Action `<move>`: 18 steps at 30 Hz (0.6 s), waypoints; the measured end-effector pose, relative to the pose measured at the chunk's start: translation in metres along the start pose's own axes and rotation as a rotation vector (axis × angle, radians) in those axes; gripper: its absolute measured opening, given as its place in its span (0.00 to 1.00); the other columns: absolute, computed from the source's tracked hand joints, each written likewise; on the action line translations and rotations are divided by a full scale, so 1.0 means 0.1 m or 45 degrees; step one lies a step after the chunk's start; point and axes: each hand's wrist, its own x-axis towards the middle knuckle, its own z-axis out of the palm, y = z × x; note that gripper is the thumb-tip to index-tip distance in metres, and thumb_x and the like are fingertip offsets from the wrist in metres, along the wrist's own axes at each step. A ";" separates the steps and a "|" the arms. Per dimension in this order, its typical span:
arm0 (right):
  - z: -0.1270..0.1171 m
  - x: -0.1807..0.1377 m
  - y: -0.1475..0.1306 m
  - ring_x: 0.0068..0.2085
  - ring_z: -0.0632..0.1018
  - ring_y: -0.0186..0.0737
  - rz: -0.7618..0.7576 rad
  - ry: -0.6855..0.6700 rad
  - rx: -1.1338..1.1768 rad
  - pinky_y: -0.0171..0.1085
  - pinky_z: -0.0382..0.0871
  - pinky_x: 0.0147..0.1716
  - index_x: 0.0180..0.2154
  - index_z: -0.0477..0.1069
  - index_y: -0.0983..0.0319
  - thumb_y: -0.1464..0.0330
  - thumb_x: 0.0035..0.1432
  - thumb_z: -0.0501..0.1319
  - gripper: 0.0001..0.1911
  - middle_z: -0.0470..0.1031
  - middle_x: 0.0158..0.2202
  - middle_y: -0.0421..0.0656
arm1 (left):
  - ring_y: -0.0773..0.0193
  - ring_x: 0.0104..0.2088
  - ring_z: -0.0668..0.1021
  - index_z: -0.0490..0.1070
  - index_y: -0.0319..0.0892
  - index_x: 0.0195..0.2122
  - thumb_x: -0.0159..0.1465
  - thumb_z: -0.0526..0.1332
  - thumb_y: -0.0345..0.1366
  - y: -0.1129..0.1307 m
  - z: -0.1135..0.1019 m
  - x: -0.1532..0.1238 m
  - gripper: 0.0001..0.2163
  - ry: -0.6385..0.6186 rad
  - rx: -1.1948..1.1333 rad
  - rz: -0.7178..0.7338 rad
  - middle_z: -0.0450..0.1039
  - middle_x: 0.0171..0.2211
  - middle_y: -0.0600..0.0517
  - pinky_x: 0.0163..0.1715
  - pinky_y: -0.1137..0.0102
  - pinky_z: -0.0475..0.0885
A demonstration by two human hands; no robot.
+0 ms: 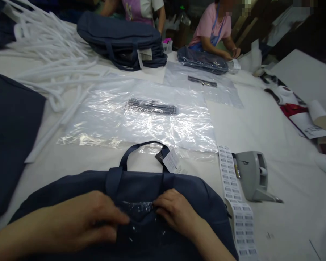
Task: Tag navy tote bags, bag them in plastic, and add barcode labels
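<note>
A navy bag [141, 181] lies in front of me, its strap handle [141, 145] standing up on the far side. Paper hang tags [170, 160] are attached at the handle's right end. On the bag's face is a patch of shiny clear plastic [138, 206]. My right hand [176, 210] pinches the right end of that plastic. To its left, my left hand [95, 217] hovers over the bag, slightly blurred, with index finger and thumb apart and nothing visible between them.
Clear plastic bags [103, 108] lie flat beyond the bag. At right are a barcode label strip [243, 217] and a grey tape dispenser [251, 174]. White cords [51, 40] and stacked navy bags [119, 36] sit at the back left. Two people [213, 29] stand across the table.
</note>
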 end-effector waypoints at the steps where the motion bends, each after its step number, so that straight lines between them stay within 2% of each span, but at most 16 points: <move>1: 0.04 -0.01 0.00 0.39 0.77 0.44 -0.031 -0.006 -0.087 0.45 0.69 0.41 0.44 0.74 0.59 0.65 0.63 0.56 0.11 0.79 0.38 0.45 | 0.63 0.34 0.79 0.76 0.57 0.46 0.65 0.58 0.47 -0.04 -0.09 0.17 0.12 0.017 0.053 0.025 0.79 0.36 0.57 0.38 0.74 0.72; 3: 0.06 -0.01 -0.01 0.39 0.77 0.42 -0.087 -0.002 -0.124 0.44 0.69 0.41 0.44 0.73 0.59 0.68 0.63 0.57 0.10 0.79 0.37 0.44 | 0.60 0.42 0.79 0.74 0.52 0.50 0.67 0.55 0.46 -0.20 -0.25 0.62 0.15 0.255 0.199 0.006 0.78 0.43 0.53 0.45 0.71 0.71; 5: -0.02 0.02 0.01 0.39 0.77 0.40 -0.122 0.023 -0.065 0.41 0.70 0.41 0.45 0.72 0.59 0.69 0.62 0.58 0.10 0.79 0.37 0.43 | 0.53 0.50 0.75 0.70 0.44 0.54 0.66 0.55 0.44 -0.43 -0.34 1.11 0.18 0.506 0.438 -0.104 0.74 0.50 0.47 0.52 0.64 0.68; 7: -0.17 0.09 0.08 0.40 0.77 0.38 -0.157 0.142 -0.025 0.38 0.72 0.41 0.46 0.71 0.58 0.71 0.62 0.57 0.11 0.79 0.38 0.42 | 0.45 0.54 0.70 0.64 0.36 0.59 0.63 0.59 0.38 -0.70 -0.31 1.54 0.24 0.532 0.645 -0.231 0.69 0.54 0.39 0.55 0.56 0.65; 9: -0.35 0.24 0.22 0.46 0.75 0.38 -0.161 0.366 -0.088 0.39 0.71 0.46 0.51 0.68 0.57 0.74 0.62 0.55 0.16 0.76 0.45 0.45 | 0.39 0.52 0.71 0.61 0.29 0.60 0.59 0.60 0.33 -0.94 -0.21 1.81 0.27 0.491 0.716 -0.305 0.70 0.51 0.33 0.51 0.51 0.66; 11: -0.53 0.45 0.42 0.56 0.68 0.45 -0.130 0.506 -0.251 0.48 0.66 0.54 0.58 0.62 0.58 0.74 0.60 0.56 0.24 0.68 0.55 0.50 | 0.41 0.46 0.74 0.66 0.30 0.55 0.60 0.58 0.33 -1.10 -0.13 1.91 0.22 0.466 0.681 -0.305 0.73 0.44 0.35 0.48 0.51 0.68; 12: -0.61 0.57 0.53 0.59 0.65 0.50 -0.103 0.485 -0.340 0.53 0.63 0.57 0.61 0.57 0.59 0.74 0.58 0.57 0.29 0.65 0.58 0.53 | 0.44 0.45 0.75 0.69 0.32 0.51 0.62 0.56 0.34 -1.14 -0.12 1.91 0.18 0.457 0.672 -0.290 0.74 0.42 0.37 0.48 0.54 0.69; 14: -0.74 0.75 0.74 0.58 0.66 0.53 -0.076 0.273 -0.467 0.58 0.61 0.56 0.63 0.53 0.63 0.73 0.56 0.59 0.34 0.66 0.57 0.56 | 0.51 0.42 0.76 0.73 0.37 0.44 0.64 0.53 0.38 -1.13 -0.19 1.81 0.15 0.509 0.565 -0.270 0.74 0.40 0.42 0.46 0.61 0.70; 16: -0.86 0.81 0.90 0.47 0.73 0.47 -0.141 0.035 -0.501 0.51 0.67 0.50 0.57 0.65 0.62 0.74 0.59 0.57 0.23 0.74 0.46 0.51 | 0.56 0.38 0.76 0.73 0.40 0.39 0.63 0.54 0.43 -0.98 -0.35 1.63 0.13 0.587 0.269 -0.278 0.74 0.36 0.47 0.39 0.66 0.71; 18: -0.97 0.71 1.01 0.39 0.74 0.41 -0.282 -0.048 -0.507 0.44 0.68 0.44 0.43 0.75 0.59 0.74 0.63 0.52 0.14 0.76 0.36 0.46 | 0.58 0.32 0.76 0.73 0.43 0.34 0.58 0.60 0.47 -0.76 -0.48 1.39 0.12 0.472 -0.062 -0.251 0.75 0.31 0.51 0.33 0.69 0.71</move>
